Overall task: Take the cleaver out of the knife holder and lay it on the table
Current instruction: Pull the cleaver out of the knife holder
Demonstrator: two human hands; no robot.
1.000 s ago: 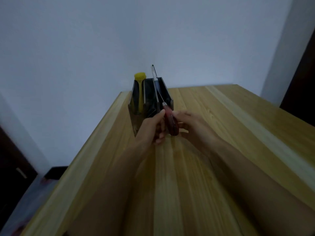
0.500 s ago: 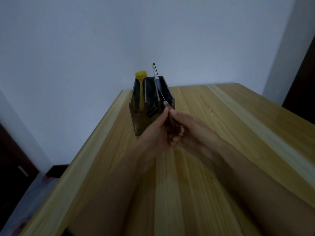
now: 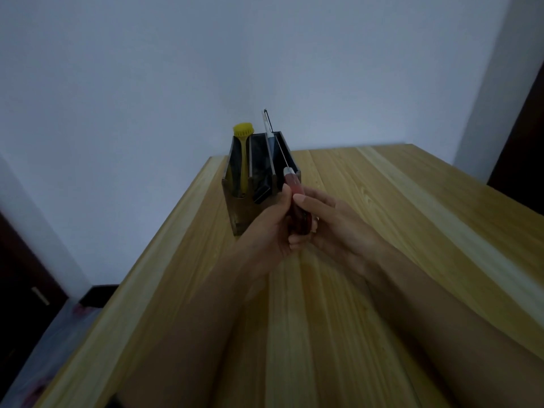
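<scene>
The dark knife holder (image 3: 235, 213) stands on the wooden table (image 3: 382, 219) near its far left corner. The cleaver (image 3: 292, 181) has a reddish-brown handle and a blade seen edge-on as a thin line running up over the holder's right compartment. My left hand (image 3: 269, 231) and my right hand (image 3: 332, 225) both wrap the handle just in front of the holder. The lower part of the handle is hidden between my fingers. I cannot tell how much of the blade is still inside the holder.
A yellow brush (image 3: 243, 154) stands in the holder's left compartment, and a thin white utensil (image 3: 267, 125) sticks up behind the cleaver. A black handle (image 3: 262, 194) shows in the middle slot. The table's left edge is close to the holder. A wall stands behind.
Both hands have closed more fully around the cleaver handle and lifted it slightly. The holder has stayed in place.
</scene>
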